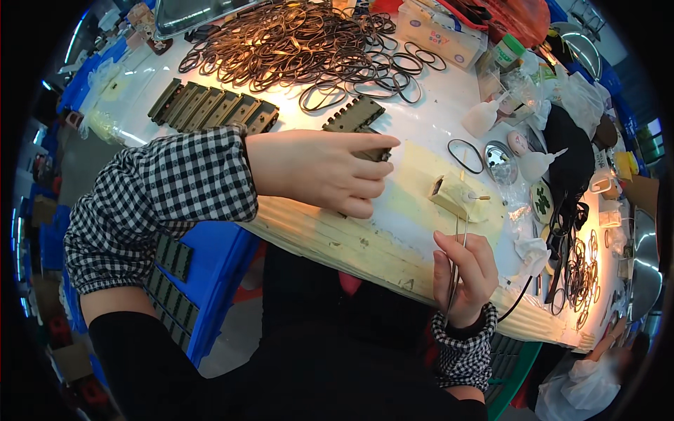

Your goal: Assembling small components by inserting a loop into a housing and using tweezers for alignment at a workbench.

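My left hand (326,168) reaches across the table, its fingers curled over a dark olive-green plastic part (372,153) that shows between them. The thumb and much of that part are hidden under the hand. Just beyond lies another olive-green part (357,114) with a notched edge. In my right hand (469,270), pinched upright between thumb and fingers, are metal tweezers (455,270). Their tips point up toward a small pale-yellow block (453,205), on which a little thin piece (479,198) rests.
A heap of black rubber rings (288,42) covers the far side. Several olive-green parts stand in a row (214,109) at the left. White squeeze bulbs (484,116), a small round metal dish (500,158) and plastic bags crowd the right. Blue crates (221,281) stand below the table edge.
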Tool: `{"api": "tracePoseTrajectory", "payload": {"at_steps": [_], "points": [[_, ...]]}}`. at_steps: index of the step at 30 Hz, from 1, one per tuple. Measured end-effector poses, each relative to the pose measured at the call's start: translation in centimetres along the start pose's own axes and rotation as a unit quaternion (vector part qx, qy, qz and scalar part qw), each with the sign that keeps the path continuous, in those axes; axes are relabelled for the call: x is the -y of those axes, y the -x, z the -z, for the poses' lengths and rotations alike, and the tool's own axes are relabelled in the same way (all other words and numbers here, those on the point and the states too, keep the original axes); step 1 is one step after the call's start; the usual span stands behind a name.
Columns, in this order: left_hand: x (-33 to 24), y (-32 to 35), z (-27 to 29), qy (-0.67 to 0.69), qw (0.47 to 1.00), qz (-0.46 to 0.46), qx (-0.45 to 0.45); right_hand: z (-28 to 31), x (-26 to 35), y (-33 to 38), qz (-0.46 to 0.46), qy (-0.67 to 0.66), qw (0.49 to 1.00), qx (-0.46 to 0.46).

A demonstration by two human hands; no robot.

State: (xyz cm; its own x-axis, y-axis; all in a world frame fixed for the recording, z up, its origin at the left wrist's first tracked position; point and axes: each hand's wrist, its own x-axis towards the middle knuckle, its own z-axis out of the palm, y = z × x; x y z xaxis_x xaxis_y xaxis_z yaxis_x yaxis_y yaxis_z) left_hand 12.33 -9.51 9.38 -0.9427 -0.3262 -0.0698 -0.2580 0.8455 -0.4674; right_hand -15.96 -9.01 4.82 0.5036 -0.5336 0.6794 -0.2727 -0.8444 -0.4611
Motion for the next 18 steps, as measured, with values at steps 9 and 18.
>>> {"api": "tracePoseTrajectory", "payload": {"at_steps": [9, 18], "points": [[0.1, -0.2, -0.8, -0.004, 0.998, 0.065, -0.012, 0.0, -0.2, 0.1, -0.004, 0.005, 1.000, 0.003], [-5.3, -4.0, 2.2, 0.234, 0.794, 0.561, -0.008, 4.3, 2.0, -0.4, 0.003, -0.049, 0.994, 0.095]]}}
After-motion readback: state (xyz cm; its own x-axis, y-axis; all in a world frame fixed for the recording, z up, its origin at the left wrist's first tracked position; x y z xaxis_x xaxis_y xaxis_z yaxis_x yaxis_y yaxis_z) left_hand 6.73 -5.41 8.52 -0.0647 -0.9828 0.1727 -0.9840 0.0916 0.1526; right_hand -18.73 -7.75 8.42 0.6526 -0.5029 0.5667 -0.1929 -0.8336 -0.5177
